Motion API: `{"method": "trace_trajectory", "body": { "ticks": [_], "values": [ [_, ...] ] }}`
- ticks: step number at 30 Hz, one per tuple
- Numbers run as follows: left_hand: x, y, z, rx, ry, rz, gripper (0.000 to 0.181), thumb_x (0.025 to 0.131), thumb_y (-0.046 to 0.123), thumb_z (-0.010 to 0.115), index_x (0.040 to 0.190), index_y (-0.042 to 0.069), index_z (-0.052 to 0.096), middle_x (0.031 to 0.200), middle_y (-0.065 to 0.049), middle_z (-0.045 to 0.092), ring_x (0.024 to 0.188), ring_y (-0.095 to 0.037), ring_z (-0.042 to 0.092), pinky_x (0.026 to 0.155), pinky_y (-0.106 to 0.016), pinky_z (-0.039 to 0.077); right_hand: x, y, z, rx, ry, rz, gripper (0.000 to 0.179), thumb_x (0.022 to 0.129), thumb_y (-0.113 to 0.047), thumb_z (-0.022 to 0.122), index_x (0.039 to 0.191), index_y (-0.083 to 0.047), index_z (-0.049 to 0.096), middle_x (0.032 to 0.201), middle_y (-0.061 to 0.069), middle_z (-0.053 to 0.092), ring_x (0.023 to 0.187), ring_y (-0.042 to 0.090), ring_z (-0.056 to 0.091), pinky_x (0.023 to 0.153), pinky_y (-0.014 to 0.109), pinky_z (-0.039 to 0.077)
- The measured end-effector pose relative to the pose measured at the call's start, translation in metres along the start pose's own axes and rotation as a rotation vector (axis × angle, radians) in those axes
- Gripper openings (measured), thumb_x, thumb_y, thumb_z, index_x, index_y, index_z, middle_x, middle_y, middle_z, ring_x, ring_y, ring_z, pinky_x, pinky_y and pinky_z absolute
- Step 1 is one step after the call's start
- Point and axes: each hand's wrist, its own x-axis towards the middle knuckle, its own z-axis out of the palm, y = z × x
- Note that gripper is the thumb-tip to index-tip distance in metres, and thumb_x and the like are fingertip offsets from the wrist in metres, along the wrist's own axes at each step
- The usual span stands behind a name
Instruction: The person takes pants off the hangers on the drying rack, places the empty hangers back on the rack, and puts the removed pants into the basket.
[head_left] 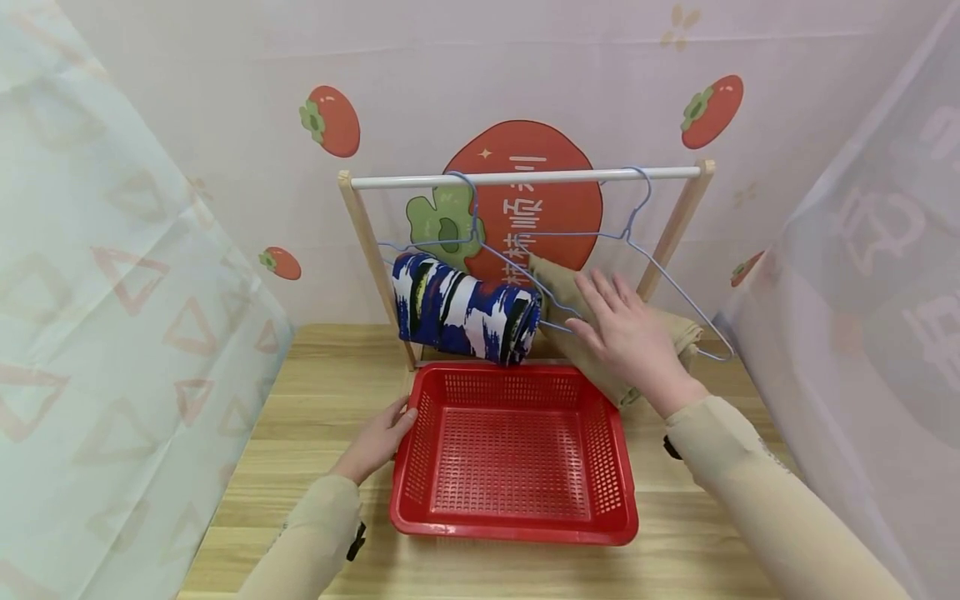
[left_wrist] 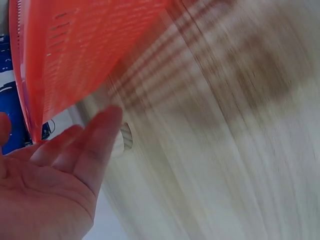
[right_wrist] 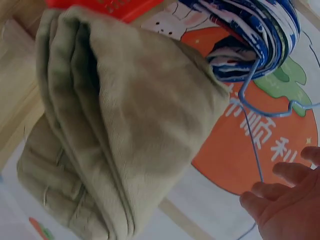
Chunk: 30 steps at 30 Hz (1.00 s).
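A red plastic basket with perforated walls stands on the table, and nothing lies in it. My left hand is at its left rim; in the left wrist view the fingers are extended beside the red wall. On the right blue wire hanger hangs a folded khaki garment. My right hand is in front of it with fingers extended; the right wrist view shows this hand apart from the khaki cloth. A blue, white and black patterned folded cloth hangs on the left blue hanger.
A rack with a white rod and wooden legs stands behind the basket on the wood-grain table. Printed sheets enclose the back and both sides.
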Motion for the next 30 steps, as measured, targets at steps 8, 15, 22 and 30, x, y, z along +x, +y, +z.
{"method": "trace_trajectory", "body": {
  "ticks": [8, 15, 22, 30],
  "values": [
    [-0.001, -0.001, 0.000, -0.101, 0.022, -0.051, 0.048, 0.111, 0.026, 0.045, 0.146, -0.006, 0.048, 0.105, -0.017, 0.070, 0.082, -0.021, 0.072, 0.065, -0.040, 0.064, 0.015, -0.004, 0.017, 0.395, -0.025, 0.030, 0.064, 0.108, -0.039, 0.050, 0.161, -0.009, 0.030, 0.150, 0.021, 0.052, 0.132, 0.040, 0.056, 0.112, 0.057, 0.043],
    [-0.001, 0.003, -0.004, -0.147, 0.032, -0.130, 0.041, 0.108, 0.026, 0.053, 0.133, -0.005, 0.060, 0.091, -0.015, 0.071, 0.070, -0.022, 0.071, 0.063, -0.042, 0.064, 0.023, 0.000, 0.023, 0.619, -0.074, 0.157, 0.050, 0.106, -0.039, 0.055, 0.146, -0.009, 0.056, 0.136, 0.014, 0.065, 0.122, 0.030, 0.064, 0.101, 0.050, 0.053],
    [-0.004, 0.006, -0.006, -0.167, 0.008, -0.167, 0.038, 0.109, 0.027, 0.051, 0.123, -0.006, 0.065, 0.085, -0.015, 0.071, 0.061, -0.021, 0.070, 0.059, -0.042, 0.063, 0.030, 0.005, 0.031, 0.678, -0.155, 0.206, 0.042, 0.106, -0.041, 0.055, 0.128, -0.008, 0.071, 0.110, 0.011, 0.074, 0.099, 0.031, 0.070, 0.086, 0.041, 0.057],
    [-0.003, 0.006, -0.004, -0.145, -0.003, -0.186, 0.037, 0.109, 0.029, 0.050, 0.120, -0.003, 0.066, 0.083, -0.014, 0.069, 0.059, -0.019, 0.068, 0.057, -0.040, 0.062, 0.038, 0.001, 0.045, 0.660, -0.150, 0.087, 0.039, 0.109, -0.040, 0.047, 0.102, -0.009, 0.070, 0.070, 0.019, 0.061, 0.056, 0.021, 0.054, 0.059, 0.032, 0.047]
  ]
}}
